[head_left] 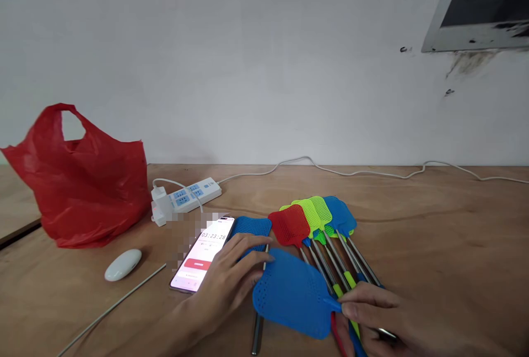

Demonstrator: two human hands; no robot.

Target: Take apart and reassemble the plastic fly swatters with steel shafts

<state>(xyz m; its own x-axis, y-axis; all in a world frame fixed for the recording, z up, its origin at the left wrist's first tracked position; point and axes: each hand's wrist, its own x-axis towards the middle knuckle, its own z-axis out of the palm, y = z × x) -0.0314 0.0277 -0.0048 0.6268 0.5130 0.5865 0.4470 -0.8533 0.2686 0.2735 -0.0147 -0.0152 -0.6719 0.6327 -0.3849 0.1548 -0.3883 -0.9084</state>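
Observation:
A blue fly swatter (291,293) is held up over the table, its perforated head pointing left. My right hand (380,313) pinches it at the neck. Beside the head's left edge is my left hand (231,274), fingers stretched and apart; whether a fingertip touches the head I cannot tell. Behind that hand lies another blue swatter (253,226), its metal rod partly covered. Right of it, several swatters overlap in a fanned pile, with a red one (290,225), yellow-green ones (312,211) and a blue one (341,215). My right hand hides some of their handles.
On the wooden table (433,225), a lit phone (202,258) shows a timer near my left hand. A white power strip (194,194) with a cable, a white mouse (123,265) and a red plastic bag (91,191) are at the left. The wall (248,70) rises behind.

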